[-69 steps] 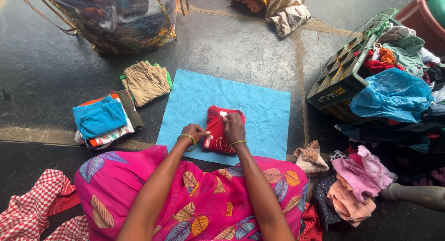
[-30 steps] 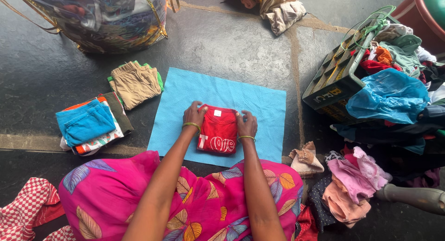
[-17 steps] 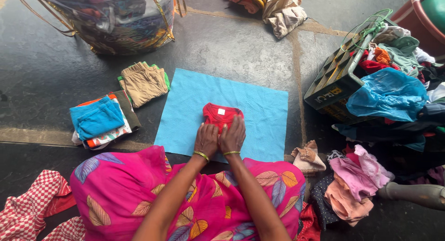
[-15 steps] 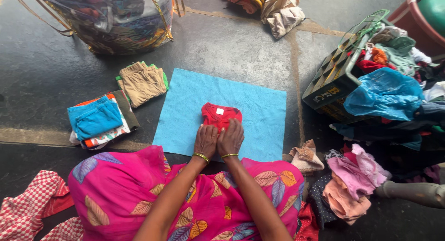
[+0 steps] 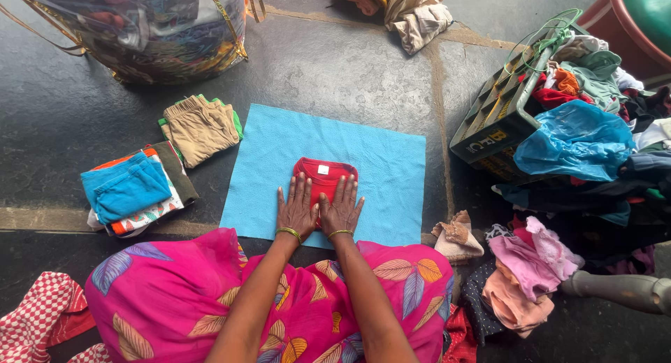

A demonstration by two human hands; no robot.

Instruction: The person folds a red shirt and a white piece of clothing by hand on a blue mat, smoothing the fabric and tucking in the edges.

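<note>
My left hand (image 5: 296, 211) and right hand (image 5: 342, 209) lie flat side by side, fingers spread wide, gripping nothing, pressing the near half of the red shirt (image 5: 325, 176). It sits folded small in the middle of the blue cloth (image 5: 391, 167), a white tag at its collar. I judge that uneven pressure could skew the fold, or drag the cloth on the stone floor (image 5: 349, 69).

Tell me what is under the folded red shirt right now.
The folded red shirt lies on a light blue cloth mat spread over the dark stone floor. The left hand and right hand press flat on its near half, hiding that part.
</note>
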